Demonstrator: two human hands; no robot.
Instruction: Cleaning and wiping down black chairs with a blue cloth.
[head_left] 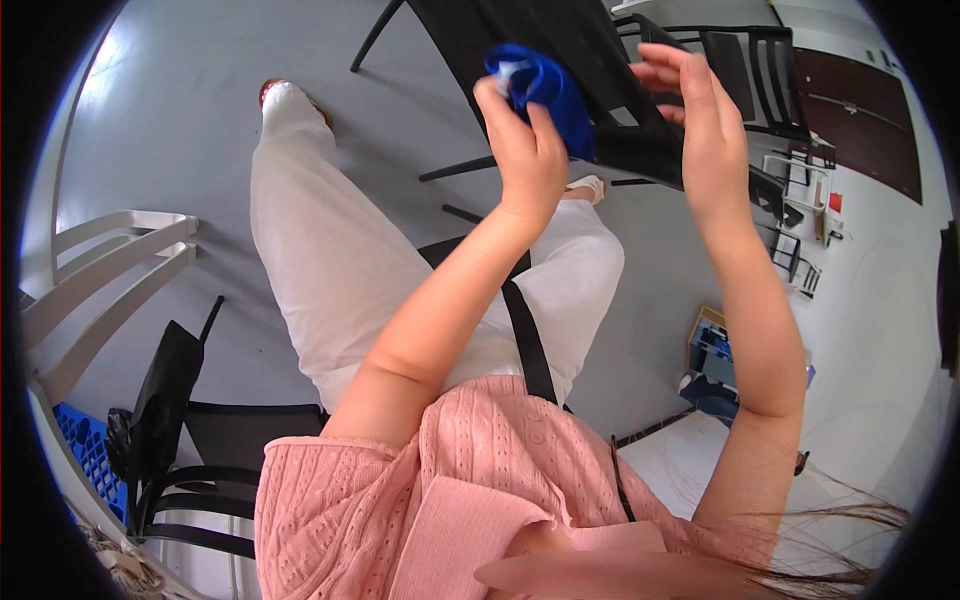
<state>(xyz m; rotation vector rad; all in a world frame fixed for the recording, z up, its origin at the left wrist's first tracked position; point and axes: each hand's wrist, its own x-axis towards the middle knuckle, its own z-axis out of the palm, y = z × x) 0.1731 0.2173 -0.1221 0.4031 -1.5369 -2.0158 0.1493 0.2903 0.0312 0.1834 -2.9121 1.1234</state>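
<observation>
A bunched blue cloth (560,95) is pinched in the fingers of my left hand (528,150), with a small whitish patch showing near the fingertips. Cloth and hand are right up against a black chair (545,30), tilted in front of my knees; whether the cloth presses on it I cannot tell. On the chair's other side my right hand (710,125) is raised with its fingers apart, close to the chair's edge. Nothing shows in that hand, and contact with the edge is unclear.
A pale slatted chair (120,265) stands at the left, above a blue plastic crate (95,450). Black chairs (240,440) sit at lower left. More black chairs (760,75) stand at upper right, near a dark brown door (860,115). An open box (708,335) lies at right.
</observation>
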